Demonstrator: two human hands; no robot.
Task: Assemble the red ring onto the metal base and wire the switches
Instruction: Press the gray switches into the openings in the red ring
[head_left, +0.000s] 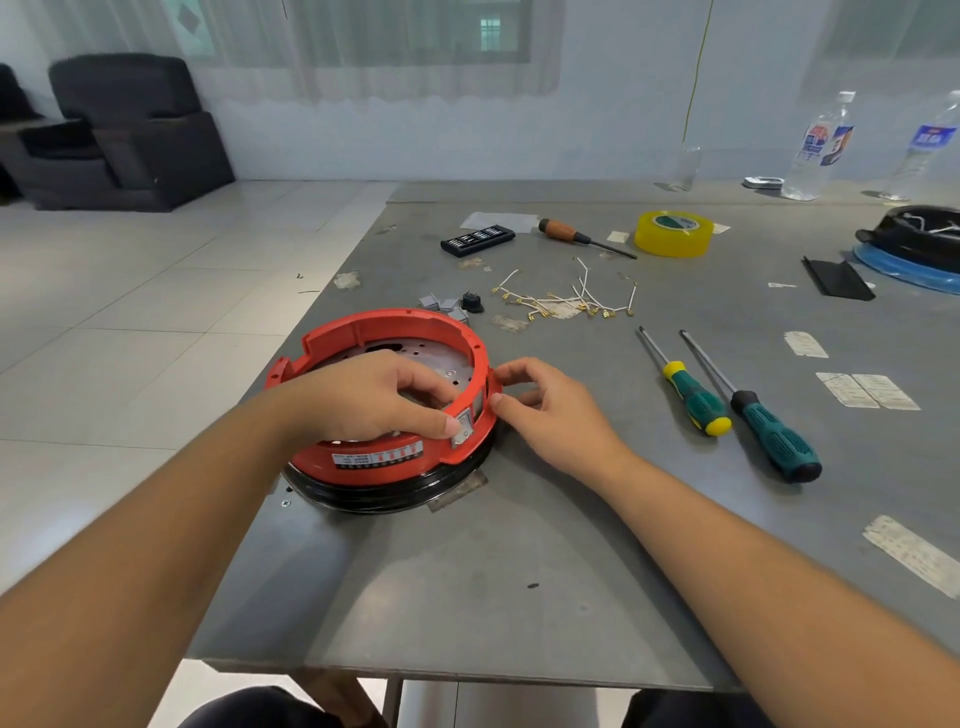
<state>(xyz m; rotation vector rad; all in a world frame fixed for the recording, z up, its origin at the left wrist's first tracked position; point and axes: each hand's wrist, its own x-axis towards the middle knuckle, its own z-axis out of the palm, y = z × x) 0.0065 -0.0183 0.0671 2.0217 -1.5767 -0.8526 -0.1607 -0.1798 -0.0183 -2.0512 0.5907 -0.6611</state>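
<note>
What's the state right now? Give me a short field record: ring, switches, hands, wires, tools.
ring: red ring sits on the metal base, near the table's left edge
switches: one switch in the ring's wall; spare grey ones behind the ring
left hand: over the rim, thumb on the switch
right hand: fingertips at the ring's outer wall
wires: white leads loose, unconnected
tools: two green screwdrivers to the right, untouched

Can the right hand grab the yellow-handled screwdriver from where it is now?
Probably yes. The right hand rests at the red ring, and the yellow-handled screwdriver lies just to its right on bare table, with nothing between them.
</note>
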